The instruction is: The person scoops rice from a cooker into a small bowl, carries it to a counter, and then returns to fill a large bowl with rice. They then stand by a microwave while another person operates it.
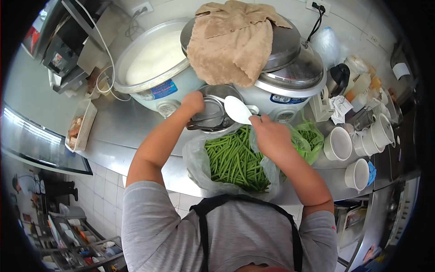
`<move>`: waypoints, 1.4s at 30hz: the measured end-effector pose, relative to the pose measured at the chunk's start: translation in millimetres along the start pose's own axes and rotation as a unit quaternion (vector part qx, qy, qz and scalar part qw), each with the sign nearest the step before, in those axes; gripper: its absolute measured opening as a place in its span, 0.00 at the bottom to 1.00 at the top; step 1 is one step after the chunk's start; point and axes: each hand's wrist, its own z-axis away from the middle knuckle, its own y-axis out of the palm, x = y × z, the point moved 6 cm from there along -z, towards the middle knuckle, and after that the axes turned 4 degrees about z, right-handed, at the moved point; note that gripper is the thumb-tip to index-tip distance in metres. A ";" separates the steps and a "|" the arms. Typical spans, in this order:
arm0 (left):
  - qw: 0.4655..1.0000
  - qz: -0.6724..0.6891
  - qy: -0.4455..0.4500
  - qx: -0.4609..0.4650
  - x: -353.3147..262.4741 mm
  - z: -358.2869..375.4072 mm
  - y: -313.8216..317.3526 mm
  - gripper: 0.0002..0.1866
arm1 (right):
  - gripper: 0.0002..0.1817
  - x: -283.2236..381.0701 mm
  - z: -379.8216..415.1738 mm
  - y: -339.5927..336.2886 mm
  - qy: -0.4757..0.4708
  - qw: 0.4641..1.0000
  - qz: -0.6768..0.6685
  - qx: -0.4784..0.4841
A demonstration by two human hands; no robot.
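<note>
A white plastic serving spoon (237, 110) lies over a metal pot (233, 93), its tip end meeting the fingers of my right hand (273, 137), which are closed at its lower edge. My left hand (194, 102) is closed in a fist at the pot's left rim; what it grips is hidden. Inside the pot are a round strainer-like utensil (211, 110) and other dark metal utensils. Just below, an open clear plastic bag (195, 158) holds many green beans (235, 158).
A large open rice cooker (154, 88) with white contents stands left, a lidded cooker (290, 93) right. A brown towel (231, 41) drapes over a lid. White tubs (337, 144), a green bag (310, 140) and a basket (83, 124) sit around. Another person (43, 186) stands far left.
</note>
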 end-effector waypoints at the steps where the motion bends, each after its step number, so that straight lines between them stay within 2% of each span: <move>1: 0.998 0.052 0.011 -0.021 4.5 2.4 -2.3 0.12 | 0.18 2.6 0.0 -2.4 0.002 1.000 -0.007 -0.022; 3: 0.985 0.155 0.035 -0.065 13.6 6.9 -8.0 0.14 | 0.19 8.0 -2.5 -4.8 0.001 0.998 -0.015 -0.053; 6: 0.959 0.267 0.051 -0.083 23.2 14.3 3.2 0.17 | 0.18 20.5 -10.8 -1.7 -0.022 0.996 -0.010 -0.081; 9: 0.934 0.335 0.110 -0.050 22.7 4.1 23.1 0.19 | 0.14 37.0 -18.4 9.3 -0.058 0.993 0.026 -0.100; 10: 0.935 0.330 0.108 -0.078 20.1 11.4 19.4 0.20 | 0.14 40.1 -21.8 15.3 -0.058 0.993 0.042 -0.098; 11: 0.949 0.298 0.081 -0.064 18.0 14.9 19.8 0.19 | 0.14 42.3 -24.0 18.0 -0.057 0.992 0.058 -0.096; 14: 0.976 0.212 0.021 -0.037 5.4 31.7 8.0 0.18 | 0.22 25.0 -24.0 4.9 0.025 0.997 0.055 -0.041; 17: 0.962 0.200 0.004 -0.184 4.3 49.6 -7.7 0.17 | 0.21 19.0 -11.7 -7.0 0.019 0.996 0.066 -0.065; 20: 0.907 0.245 0.059 -0.337 8.9 74.0 -31.1 0.18 | 0.22 19.5 -2.1 -0.9 0.025 0.994 0.090 -0.049; 23: 0.843 0.195 0.210 -0.455 11.6 93.5 -43.6 0.19 | 0.23 21.4 3.3 7.1 0.047 0.991 0.102 -0.065; 24: 0.848 0.157 0.252 -0.439 8.2 97.0 -41.7 0.20 | 0.23 20.5 3.5 13.7 0.054 0.990 0.114 -0.065; 27: 0.803 0.117 0.379 -0.444 10.0 99.5 -43.7 0.20 | 0.23 23.5 4.0 23.9 0.073 0.982 0.160 -0.069; 28: 0.800 0.149 0.358 -0.458 17.4 99.8 -50.2 0.17 | 0.23 28.8 3.2 18.8 0.079 0.977 0.182 -0.078; 31: 0.813 0.115 0.425 -0.381 25.0 89.6 -29.7 0.16 | 0.24 40.1 3.1 31.1 0.098 0.969 0.216 -0.069; 32: 0.796 0.099 0.478 -0.358 26.6 87.4 -17.1 0.14 | 0.24 44.9 2.9 36.8 0.099 0.968 0.224 -0.061; 35: 0.743 0.192 0.468 -0.438 48.4 91.0 -35.8 0.12 | 0.24 65.5 -0.2 21.2 0.155 0.957 0.227 -0.088; 36: 0.747 0.183 0.476 -0.426 51.4 90.2 -32.4 0.12 | 0.26 73.2 0.2 19.1 0.175 0.951 0.233 -0.099; 38: 0.753 0.168 0.491 -0.404 56.0 86.7 -23.8 0.12 | 0.30 76.2 3.6 43.4 0.198 0.950 0.238 -0.042; 39: 0.738 0.181 0.511 -0.401 59.6 88.2 -18.2 0.12 | 0.31 81.9 5.2 48.5 0.209 0.947 0.242 -0.010; 41: 0.704 0.207 0.548 -0.402 64.1 85.1 -14.0 0.12 | 0.32 87.6 4.3 36.0 0.225 0.942 0.250 -0.010; 42: 0.721 0.201 0.525 -0.405 70.2 86.8 -24.4 0.13 | 0.31 92.3 3.7 28.7 0.241 0.934 0.262 -0.007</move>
